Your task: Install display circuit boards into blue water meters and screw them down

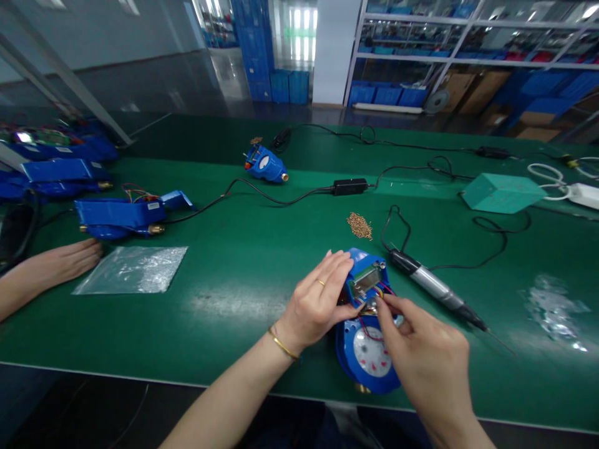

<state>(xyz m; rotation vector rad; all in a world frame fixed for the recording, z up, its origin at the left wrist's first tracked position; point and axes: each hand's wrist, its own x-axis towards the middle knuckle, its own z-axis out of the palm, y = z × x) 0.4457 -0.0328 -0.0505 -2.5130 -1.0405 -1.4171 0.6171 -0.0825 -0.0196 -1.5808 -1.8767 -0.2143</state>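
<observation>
In front of me on the green bench lies a blue water meter (372,352) with a round white dial and a brass fitting at its near end. My left hand (311,299) is closed around its raised blue cover (365,265), which has a small display and circuit board inside. Thin coloured wires (386,288) run between cover and body. My right hand (421,343) pinches at these wires, thumb and forefinger together; what lies between the fingertips is hidden. To the right rests an electric screwdriver (440,290) with a long thin bit.
A pile of small brass screws (359,226) lies beyond the meter. Clear small parts (556,312) sit at right. Another person's hand (70,259) touches a plastic bag (133,269) at left, near more blue meters (119,215). Black cables and a green box (503,192) occupy the far side.
</observation>
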